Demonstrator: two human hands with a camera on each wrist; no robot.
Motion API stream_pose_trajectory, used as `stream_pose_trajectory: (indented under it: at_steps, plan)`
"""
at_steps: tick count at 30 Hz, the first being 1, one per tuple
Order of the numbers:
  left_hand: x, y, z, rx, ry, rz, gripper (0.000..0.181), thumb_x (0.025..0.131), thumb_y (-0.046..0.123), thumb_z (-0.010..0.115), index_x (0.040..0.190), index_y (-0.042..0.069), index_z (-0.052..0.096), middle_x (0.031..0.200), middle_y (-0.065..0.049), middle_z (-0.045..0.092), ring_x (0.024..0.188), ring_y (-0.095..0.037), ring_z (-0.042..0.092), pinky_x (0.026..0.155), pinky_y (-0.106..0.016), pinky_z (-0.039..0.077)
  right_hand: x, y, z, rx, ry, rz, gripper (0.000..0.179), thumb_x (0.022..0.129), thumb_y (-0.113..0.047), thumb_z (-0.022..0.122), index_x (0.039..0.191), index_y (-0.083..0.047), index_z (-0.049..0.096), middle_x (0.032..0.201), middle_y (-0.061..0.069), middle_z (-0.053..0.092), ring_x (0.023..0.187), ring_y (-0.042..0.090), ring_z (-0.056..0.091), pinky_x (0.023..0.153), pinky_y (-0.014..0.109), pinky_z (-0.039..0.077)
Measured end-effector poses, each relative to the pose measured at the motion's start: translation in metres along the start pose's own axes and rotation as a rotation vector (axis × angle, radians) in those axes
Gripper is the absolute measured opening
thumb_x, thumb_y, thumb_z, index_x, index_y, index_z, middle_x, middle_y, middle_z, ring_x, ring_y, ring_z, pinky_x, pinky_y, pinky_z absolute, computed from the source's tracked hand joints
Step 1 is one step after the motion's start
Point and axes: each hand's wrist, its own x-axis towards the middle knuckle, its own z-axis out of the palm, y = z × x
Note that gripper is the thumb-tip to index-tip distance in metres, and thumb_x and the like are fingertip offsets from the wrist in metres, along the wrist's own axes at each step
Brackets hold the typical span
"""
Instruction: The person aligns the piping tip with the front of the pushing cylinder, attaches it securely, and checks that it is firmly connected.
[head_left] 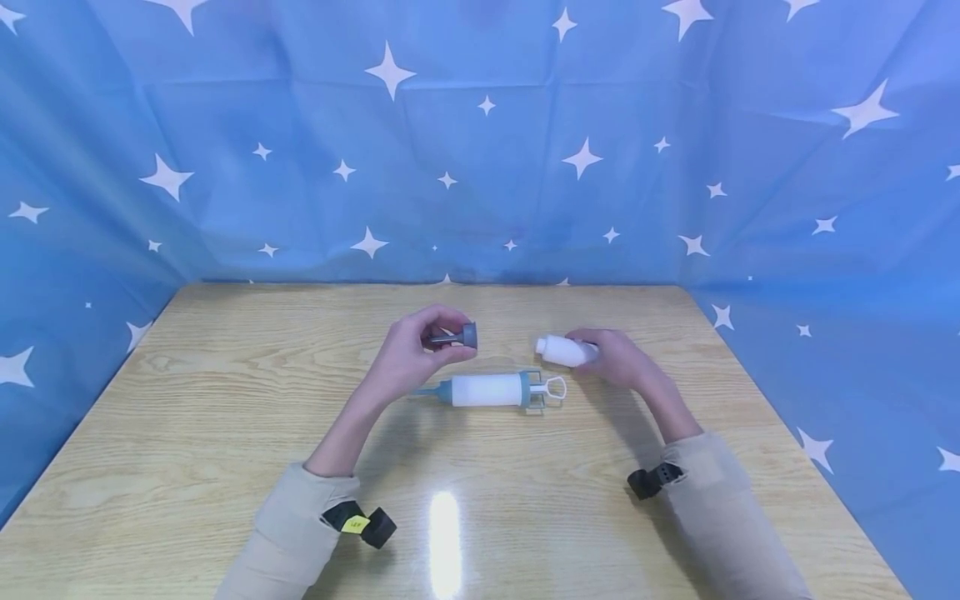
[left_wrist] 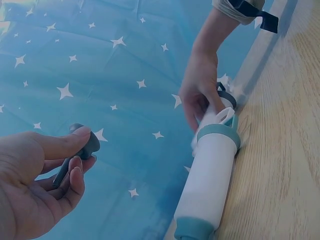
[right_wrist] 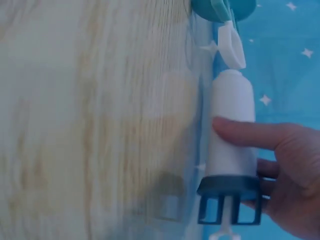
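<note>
My left hand (head_left: 405,354) pinches a dark grey nozzle cap (head_left: 469,335) between thumb and fingers, its wide end facing right and its thin stem pointing back toward the palm. On the right, my right hand (head_left: 618,358) grips the white barrel of a toy syringe (head_left: 566,351). That barrel's bare, narrow neck faces left, and in the right wrist view a dark grey collar (right_wrist: 230,186) with finger loops and a white plunger end (right_wrist: 226,231) sits at the other end. Between and just nearer than the hands lies a second toy syringe (head_left: 486,390), with teal nozzle and teal collar.
The wooden table (head_left: 187,467) carries the syringe lying on its side. A blue curtain with white stars (head_left: 480,167) stands along the table's back and sides. Each sleeve bears a black strap-on camera, the left one (head_left: 378,527) hanging near the tabletop.
</note>
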Motion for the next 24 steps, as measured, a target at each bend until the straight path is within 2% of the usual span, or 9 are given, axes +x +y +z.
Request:
stream_pose_trajectory:
  at_steps: [4, 8, 13, 17, 24]
  plan:
    - [0.000, -0.001, 0.000, -0.003, 0.001, 0.004, 0.032, 0.086, 0.013, 0.083, 0.115, 0.009, 0.070, 0.106, -0.006, 0.070, 0.092, -0.020, 0.068, 0.082, -0.033, 0.059, -0.004, -0.002, -0.006, 0.027, 0.076, -0.050, 0.053, 0.083, -0.005, 0.080, 0.134, -0.002, 0.063, 0.127, 0.023, 0.065, 0.114, 0.043, 0.060, 0.097, 0.062, 0.046]
    - [0.001, -0.003, 0.000, -0.006, -0.001, 0.009, 0.032, 0.086, 0.012, 0.083, 0.115, 0.008, 0.070, 0.106, -0.006, 0.070, 0.092, -0.020, 0.068, 0.082, -0.033, 0.059, -0.009, -0.014, -0.016, 0.016, 0.133, -0.096, 0.057, 0.084, -0.013, 0.083, 0.137, -0.007, 0.062, 0.126, 0.025, 0.064, 0.112, 0.044, 0.060, 0.093, 0.062, 0.049]
    - [0.001, -0.003, 0.000, -0.016, 0.003, 0.014, 0.032, 0.085, 0.011, 0.083, 0.114, 0.008, 0.070, 0.106, -0.006, 0.070, 0.094, -0.020, 0.068, 0.084, -0.033, 0.058, -0.016, -0.038, -0.021, 0.025, 0.169, -0.197, 0.057, 0.084, -0.015, 0.083, 0.137, -0.009, 0.063, 0.125, 0.022, 0.064, 0.110, 0.040, 0.061, 0.088, 0.058, 0.054]
    - [0.001, -0.003, 0.000, -0.014, 0.005, 0.029, 0.032, 0.085, 0.010, 0.083, 0.114, 0.006, 0.070, 0.107, -0.006, 0.071, 0.096, -0.020, 0.068, 0.085, -0.032, 0.058, -0.021, -0.058, -0.023, 0.051, 0.212, -0.290, 0.056, 0.083, -0.012, 0.085, 0.134, -0.008, 0.064, 0.129, 0.019, 0.064, 0.114, 0.038, 0.062, 0.090, 0.057, 0.054]
    - [0.001, -0.001, 0.001, -0.019, -0.006, 0.032, 0.033, 0.084, 0.007, 0.083, 0.114, 0.005, 0.069, 0.106, -0.007, 0.071, 0.091, -0.020, 0.066, 0.084, -0.033, 0.058, -0.027, -0.087, -0.023, 0.075, 0.274, -0.421, 0.051, 0.079, -0.010, 0.087, 0.126, -0.008, 0.067, 0.123, 0.012, 0.068, 0.111, 0.034, 0.064, 0.090, 0.054, 0.054]
